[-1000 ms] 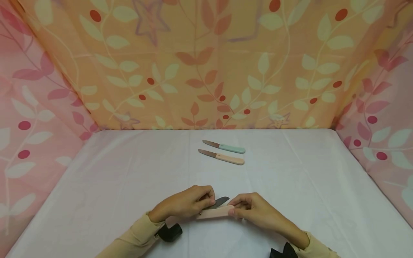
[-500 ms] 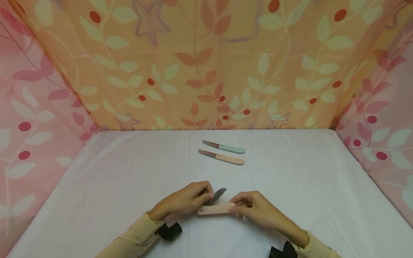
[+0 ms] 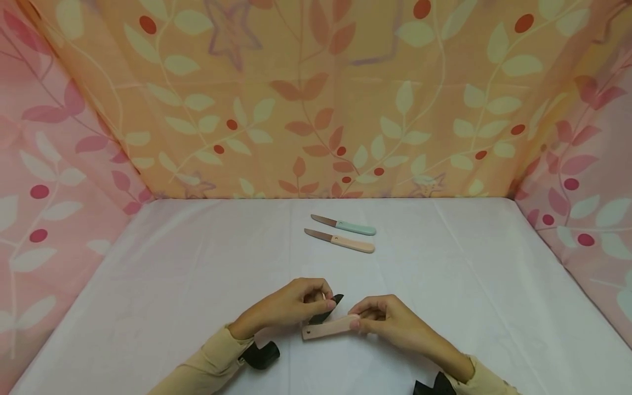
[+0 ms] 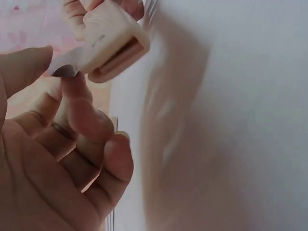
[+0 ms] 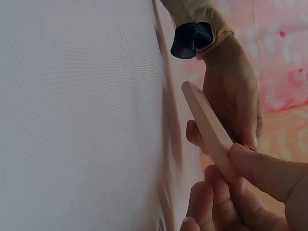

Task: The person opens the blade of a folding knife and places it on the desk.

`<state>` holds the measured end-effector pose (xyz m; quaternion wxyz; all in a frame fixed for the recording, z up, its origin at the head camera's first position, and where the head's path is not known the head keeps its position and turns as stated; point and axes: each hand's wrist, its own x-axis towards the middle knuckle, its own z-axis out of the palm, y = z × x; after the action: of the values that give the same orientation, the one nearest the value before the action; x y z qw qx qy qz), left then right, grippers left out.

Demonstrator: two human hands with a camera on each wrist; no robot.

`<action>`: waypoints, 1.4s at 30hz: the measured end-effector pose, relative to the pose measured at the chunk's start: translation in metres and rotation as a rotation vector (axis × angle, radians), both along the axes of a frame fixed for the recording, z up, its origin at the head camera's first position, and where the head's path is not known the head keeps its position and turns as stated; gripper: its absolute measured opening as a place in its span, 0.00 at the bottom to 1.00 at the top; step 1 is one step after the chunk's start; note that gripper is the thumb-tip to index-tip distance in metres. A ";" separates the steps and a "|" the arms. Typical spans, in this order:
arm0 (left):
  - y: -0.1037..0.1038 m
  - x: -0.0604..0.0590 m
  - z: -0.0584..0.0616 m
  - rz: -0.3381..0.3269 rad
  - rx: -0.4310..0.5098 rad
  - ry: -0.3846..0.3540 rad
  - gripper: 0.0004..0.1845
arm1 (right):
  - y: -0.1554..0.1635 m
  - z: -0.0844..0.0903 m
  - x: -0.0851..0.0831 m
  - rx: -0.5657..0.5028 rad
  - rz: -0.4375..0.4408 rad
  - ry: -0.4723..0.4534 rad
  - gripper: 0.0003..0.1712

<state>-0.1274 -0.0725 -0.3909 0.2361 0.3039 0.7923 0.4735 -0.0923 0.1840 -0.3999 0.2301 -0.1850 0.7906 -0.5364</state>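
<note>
A folding knife hangs just above the white table near the front edge. My right hand (image 3: 357, 320) pinches the end of its pale pink handle (image 3: 328, 328) between thumb and fingers. With its fingertips my left hand (image 3: 323, 302) pinches the dark blade (image 3: 328, 309), which stands at an angle to the handle. In the left wrist view the slotted handle end (image 4: 113, 41) and a bit of blade (image 4: 65, 65) show above my curled fingers (image 4: 82, 120). The right wrist view shows the handle (image 5: 207, 127) gripped under my thumb (image 5: 269, 175).
Two small knives lie side by side at the table's middle back, one with a teal handle (image 3: 356, 227), one with a peach handle (image 3: 351, 243). A white cloth (image 3: 173, 285) covers the table. Leaf-patterned fabric walls (image 3: 316, 99) close in the back and both sides.
The blade has swung further away from the handle, its tip moving left toward my left hand. The handle's left end has tilted downward. Both hands have stayed in place.
</note>
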 end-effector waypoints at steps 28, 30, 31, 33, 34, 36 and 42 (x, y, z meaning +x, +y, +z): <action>0.006 0.008 0.005 -0.037 0.051 0.020 0.07 | -0.003 0.002 0.006 -0.014 0.061 0.079 0.11; 0.006 0.008 0.005 -0.032 0.056 0.025 0.07 | -0.002 0.003 0.006 -0.007 0.056 0.092 0.12; 0.006 0.008 0.005 -0.027 0.055 0.033 0.07 | -0.002 0.004 0.006 -0.001 0.049 0.088 0.12; 0.005 0.008 0.005 -0.013 0.055 0.050 0.07 | -0.002 0.005 0.007 0.001 0.040 0.088 0.12; 0.005 0.007 0.006 -0.006 0.055 0.063 0.07 | -0.002 0.006 0.006 0.008 0.033 0.084 0.13; 0.004 0.007 0.007 0.012 0.052 0.085 0.07 | -0.002 0.007 0.006 0.010 0.023 0.080 0.13; 0.000 0.004 0.007 0.078 0.029 0.129 0.07 | -0.001 0.007 0.003 0.017 -0.001 0.102 0.15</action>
<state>-0.1235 -0.0722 -0.3836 0.1616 0.3058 0.8103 0.4731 -0.0890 0.1834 -0.3927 0.1907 -0.2099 0.8060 -0.5196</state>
